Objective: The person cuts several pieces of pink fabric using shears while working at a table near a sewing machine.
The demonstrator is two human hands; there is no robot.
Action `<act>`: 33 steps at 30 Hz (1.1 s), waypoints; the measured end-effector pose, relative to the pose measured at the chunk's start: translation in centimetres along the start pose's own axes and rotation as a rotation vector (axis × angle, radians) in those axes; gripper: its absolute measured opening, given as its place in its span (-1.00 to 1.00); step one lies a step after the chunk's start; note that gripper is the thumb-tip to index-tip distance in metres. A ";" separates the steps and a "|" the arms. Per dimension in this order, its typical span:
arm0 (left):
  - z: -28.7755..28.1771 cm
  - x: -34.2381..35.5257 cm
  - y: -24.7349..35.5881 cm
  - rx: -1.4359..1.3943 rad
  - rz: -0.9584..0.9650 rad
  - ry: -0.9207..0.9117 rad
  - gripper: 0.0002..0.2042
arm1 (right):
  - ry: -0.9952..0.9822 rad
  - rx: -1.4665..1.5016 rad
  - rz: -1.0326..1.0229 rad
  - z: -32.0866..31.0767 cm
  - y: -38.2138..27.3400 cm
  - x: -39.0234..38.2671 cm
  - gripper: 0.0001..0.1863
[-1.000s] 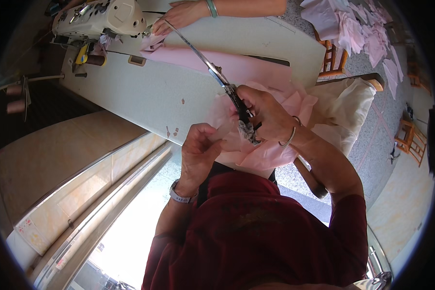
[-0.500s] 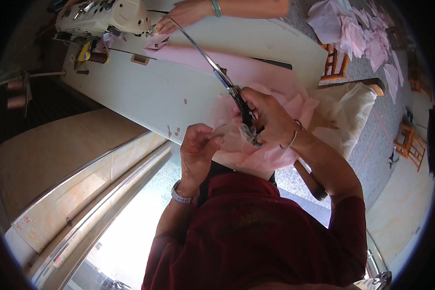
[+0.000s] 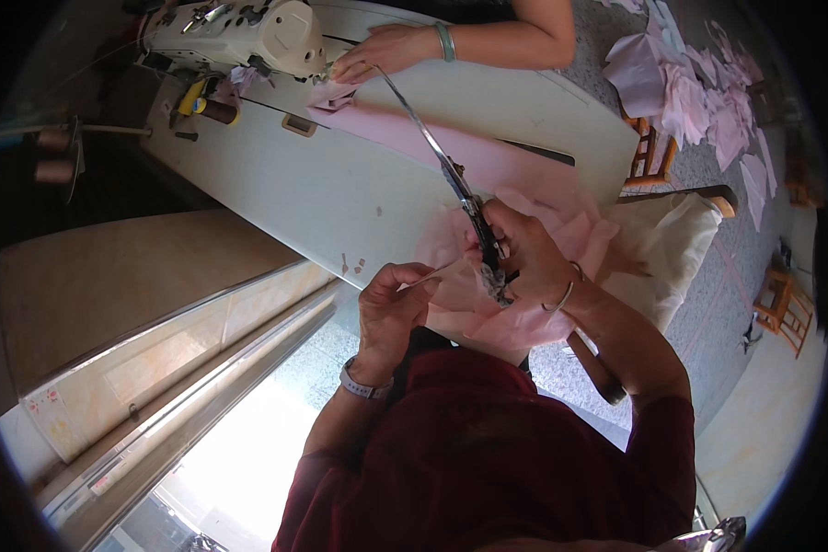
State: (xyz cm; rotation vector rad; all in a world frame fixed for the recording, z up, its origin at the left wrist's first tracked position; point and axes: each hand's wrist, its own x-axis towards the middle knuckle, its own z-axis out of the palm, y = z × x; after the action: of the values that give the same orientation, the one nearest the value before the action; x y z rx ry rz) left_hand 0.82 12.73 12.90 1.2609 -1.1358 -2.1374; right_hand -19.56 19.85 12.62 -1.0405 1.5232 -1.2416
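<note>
My right hand (image 3: 535, 256) is wrapped round the dark handles of long scissors (image 3: 459, 184). Their metal blades point up and away to the left, over the table. My left hand (image 3: 388, 317) pinches a thin edge of pink fabric (image 3: 460, 313), drawn out toward the right hand. More of this fabric bunches under the right hand, at the table's near edge and over my lap. A long pink strip (image 3: 469, 143) runs back across the table to a sewing machine (image 3: 271, 46). There another person's hand (image 3: 386, 51) presses the fabric down near the needle.
Thread cones (image 3: 217, 111) stand beside the machine on the pale table (image 3: 322, 193). White cloth (image 3: 662, 225) drapes a surface at my right. Pink fabric pieces (image 3: 676, 87) lie in a heap at the far right, near wooden stools (image 3: 782, 299).
The whole view has shifted, so the scene sits lower and further right. The pinched fabric edge looks straighter between my hands. Both my hands keep their holds.
</note>
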 end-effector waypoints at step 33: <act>0.4 0.9 -0.7 0.010 -0.078 -0.070 -0.90 | 0.033 -0.077 -0.071 0.6 1.2 -0.1 -0.66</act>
State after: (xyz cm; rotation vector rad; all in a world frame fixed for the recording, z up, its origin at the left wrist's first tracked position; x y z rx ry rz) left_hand 0.04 12.68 11.99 1.2632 -1.1445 -2.2519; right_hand -19.01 19.98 11.42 -1.1381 1.5826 -1.2630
